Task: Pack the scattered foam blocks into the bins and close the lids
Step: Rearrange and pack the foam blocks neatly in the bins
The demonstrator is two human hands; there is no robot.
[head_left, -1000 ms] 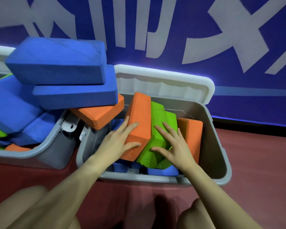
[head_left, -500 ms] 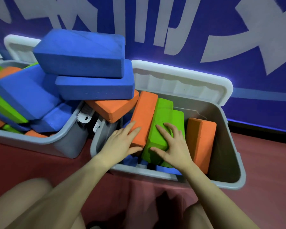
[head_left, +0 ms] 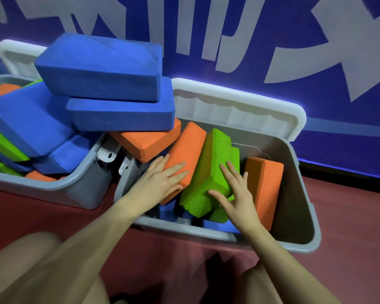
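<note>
Spread flat, the left hand (head_left: 160,181) presses the tilted orange block (head_left: 184,154) and the right hand (head_left: 233,191) the green block (head_left: 213,165), mid-frame inside the grey bin (head_left: 303,216), whose right end beyond another orange block (head_left: 266,187) stays open, lid (head_left: 239,106) raised behind.

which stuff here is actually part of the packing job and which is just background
Part of the job:
- right grey plastic bin with its open white lid
- tilted orange foam block under the left hand
- green foam block under the right hand
- overfilled left grey bin, blue foam blocks heaped on top

Just there:
- blue wall with white lettering
- dark red floor
</note>
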